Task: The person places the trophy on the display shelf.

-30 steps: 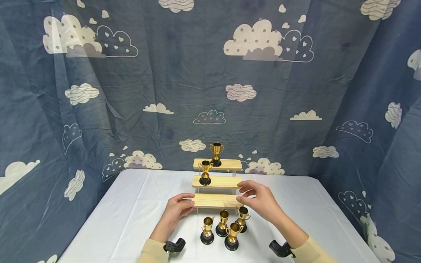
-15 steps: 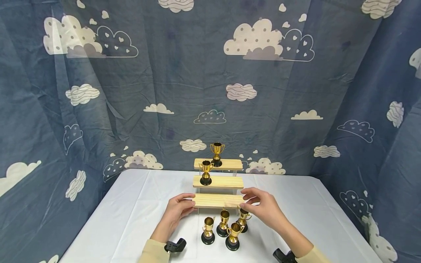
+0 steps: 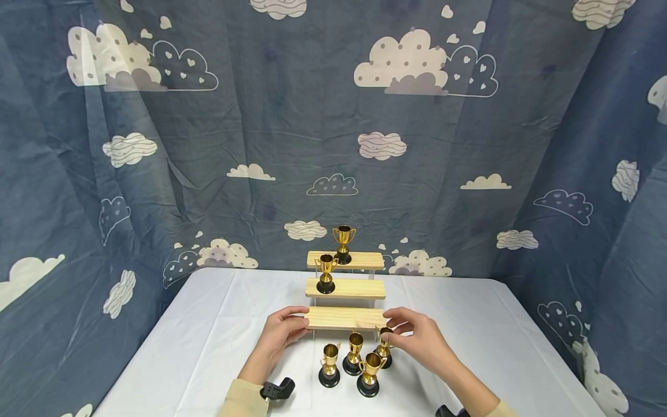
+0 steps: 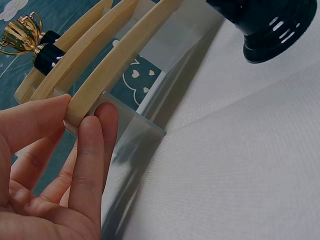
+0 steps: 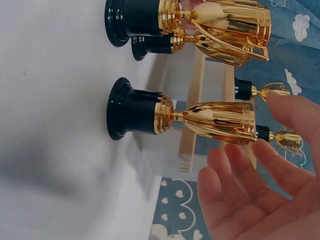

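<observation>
A three-tier display stand has pale wooden shelves on clear supports. My left hand (image 3: 281, 337) grips the left end of its lowest shelf (image 3: 341, 318); the left wrist view shows thumb and fingertips on either side of that plank (image 4: 120, 62). My right hand (image 3: 423, 343) is at a small gold trophy cup (image 3: 384, 354) with a black base, upright on the table by the stand's right front. In the right wrist view, the thumb and fingers lie spread around the rim of this trophy (image 5: 217, 120), not closed on it; whether a fingertip touches it, I cannot tell.
Three more trophies stand upright close together: one at left (image 3: 329, 366), one in the middle (image 3: 352, 354), one in front (image 3: 369, 375). One trophy (image 3: 344, 243) is on the top shelf, another (image 3: 326, 273) on the middle shelf's left. Behind the white-covered table (image 3: 219, 324) hangs a cloud-print curtain (image 3: 292, 133).
My right hand has left the right end of the shelves and come down and slightly right to the nearest trophy. The left hand has stayed on the lowest shelf.
</observation>
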`<state>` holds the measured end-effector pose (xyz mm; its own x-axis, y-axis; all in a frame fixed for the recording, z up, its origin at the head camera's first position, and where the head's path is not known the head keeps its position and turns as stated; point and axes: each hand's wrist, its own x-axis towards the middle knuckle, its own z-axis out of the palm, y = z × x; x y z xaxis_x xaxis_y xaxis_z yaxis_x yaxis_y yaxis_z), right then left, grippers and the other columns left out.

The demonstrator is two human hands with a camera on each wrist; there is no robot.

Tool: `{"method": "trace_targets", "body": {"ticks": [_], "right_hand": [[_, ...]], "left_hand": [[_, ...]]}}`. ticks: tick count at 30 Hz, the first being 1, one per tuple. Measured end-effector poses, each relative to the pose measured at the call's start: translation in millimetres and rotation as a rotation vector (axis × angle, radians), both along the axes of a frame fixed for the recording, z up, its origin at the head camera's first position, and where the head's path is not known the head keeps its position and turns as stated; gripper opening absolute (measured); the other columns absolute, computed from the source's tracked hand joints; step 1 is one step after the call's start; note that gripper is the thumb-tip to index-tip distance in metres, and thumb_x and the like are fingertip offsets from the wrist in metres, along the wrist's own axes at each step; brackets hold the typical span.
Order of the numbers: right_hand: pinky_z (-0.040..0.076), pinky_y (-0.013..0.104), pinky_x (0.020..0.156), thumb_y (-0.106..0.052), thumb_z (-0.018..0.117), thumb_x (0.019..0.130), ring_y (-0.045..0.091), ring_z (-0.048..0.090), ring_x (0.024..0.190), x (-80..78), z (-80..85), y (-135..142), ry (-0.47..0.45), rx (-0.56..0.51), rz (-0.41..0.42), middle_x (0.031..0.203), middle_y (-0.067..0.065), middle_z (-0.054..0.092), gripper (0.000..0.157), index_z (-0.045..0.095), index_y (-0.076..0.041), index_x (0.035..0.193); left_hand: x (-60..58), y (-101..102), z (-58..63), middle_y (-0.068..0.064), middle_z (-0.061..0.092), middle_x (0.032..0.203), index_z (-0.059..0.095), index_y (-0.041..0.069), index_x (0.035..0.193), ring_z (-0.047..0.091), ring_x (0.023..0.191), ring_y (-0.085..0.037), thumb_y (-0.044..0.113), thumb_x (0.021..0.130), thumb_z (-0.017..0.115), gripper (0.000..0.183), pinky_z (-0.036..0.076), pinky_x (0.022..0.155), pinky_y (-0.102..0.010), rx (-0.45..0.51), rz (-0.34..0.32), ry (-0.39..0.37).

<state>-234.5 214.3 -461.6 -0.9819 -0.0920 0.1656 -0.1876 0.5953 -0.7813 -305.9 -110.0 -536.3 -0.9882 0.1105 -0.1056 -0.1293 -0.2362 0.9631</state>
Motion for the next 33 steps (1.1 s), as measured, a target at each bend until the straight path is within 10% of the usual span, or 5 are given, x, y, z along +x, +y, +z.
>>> {"method": "trace_targets", "body": {"ticks": [33], "right_hand": [[0.057,0.030,0.072,-0.020,0.088,0.077,0.017,0.067,0.085,2.3,-24.8,-7,0.002,-0.013,-0.056,0.094,-0.006,0.071,0.031,0.073,-0.019,0.103]], "left_hand": [[2.0,-1,1.3,-0.013,0.073,0.094,0.067,-0.002,0.121,0.073,0.083,-0.024,0.003,0.084,0.078,0.039,0.061,0.082,-0.033,-0.003,-0.023,0.008]]}}
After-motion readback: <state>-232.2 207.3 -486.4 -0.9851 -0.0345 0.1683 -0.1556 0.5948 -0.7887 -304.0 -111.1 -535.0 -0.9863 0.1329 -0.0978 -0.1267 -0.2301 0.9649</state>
